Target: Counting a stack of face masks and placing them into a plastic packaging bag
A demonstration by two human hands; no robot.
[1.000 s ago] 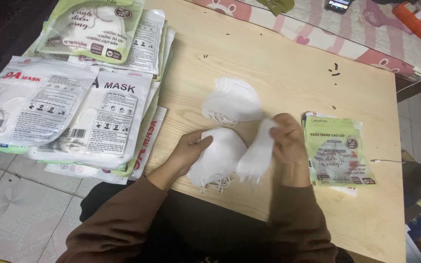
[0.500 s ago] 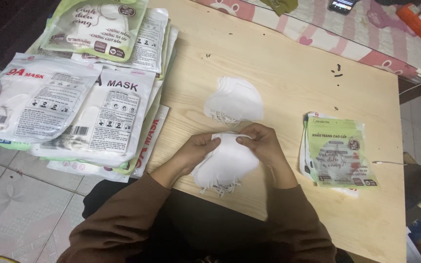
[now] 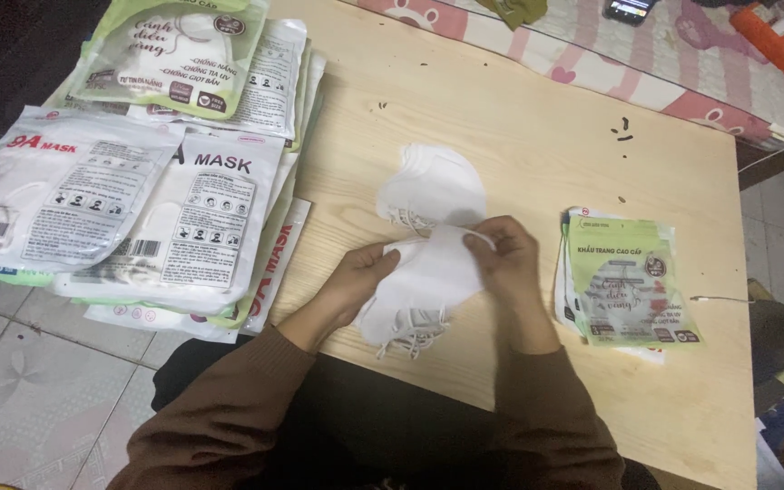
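Both hands meet over a bundle of folded white fabric face masks (image 3: 419, 286) near the front middle of the pale wooden tabletop (image 3: 537, 136). The bundle's long axis runs diagonally, from the near-left end, where loose white ear loops (image 3: 410, 331) spill toward me, up to the far-right end.

Left hand (image 3: 360, 277): fingers curled closed on the bundle's left edge, gripping it. Right hand (image 3: 505, 259): thumb and fingers pinched shut on the bundle's upper right corner.

Just beyond the hands, a second stack of white folded masks (image 3: 433, 186) lies flat on the tabletop, rounded edge pointing away from me. It sits just beside the held bundle; I cannot tell if they touch.

Containers: right of the right hand, a small pile of green-and-white flat plastic mask pouches (image 3: 628, 281), with white masks visible through the clear window of the top one. On the left, a larger heap of white and green mask packets (image 3: 138, 181), overlapping, overhanging the tabletop edge, also holding white masks behind clear fronts.

A pink patterned bed cover (image 3: 646, 63) runs along the far side.
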